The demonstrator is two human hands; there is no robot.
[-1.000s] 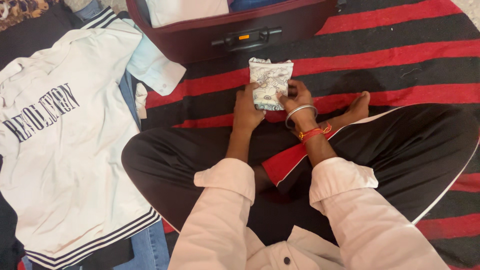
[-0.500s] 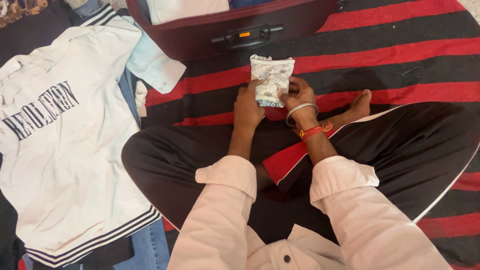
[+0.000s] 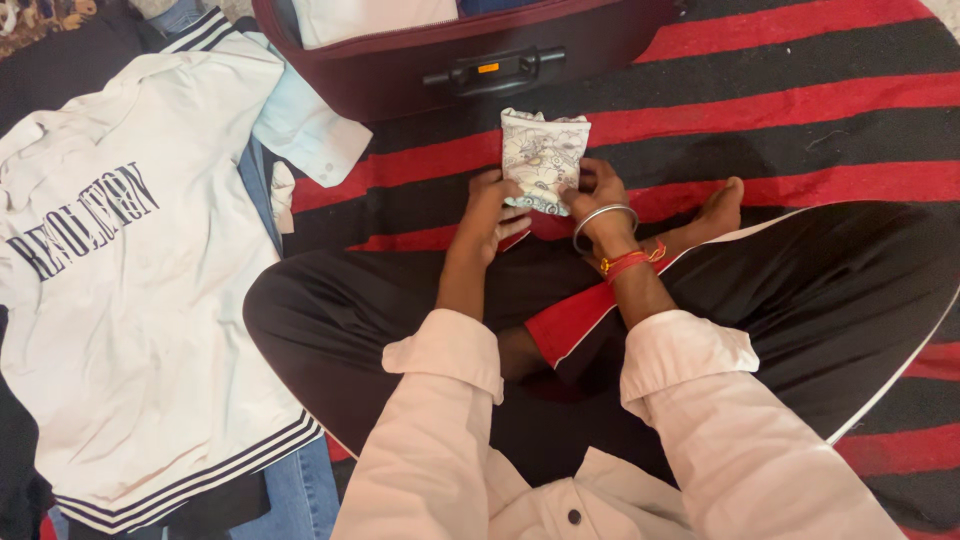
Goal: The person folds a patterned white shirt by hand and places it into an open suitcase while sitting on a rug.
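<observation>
Head view looks down on crossed legs in black trousers (image 3: 800, 300), and just past them both hands close on a small folded printed cloth (image 3: 543, 160) lying on the red-and-black striped blanket (image 3: 800, 110) at 12 o'clock. Left hand (image 3: 487, 217) grips its lower left edge with curled fingers, while the right hand (image 3: 597, 195), a bangle (image 3: 603, 222) on its wrist, pinches the lower right edge. Farther off, a maroon suitcase (image 3: 470, 60) lies open at 12 o'clock, and a white shirt (image 3: 130, 270) lies at 9 o'clock.
</observation>
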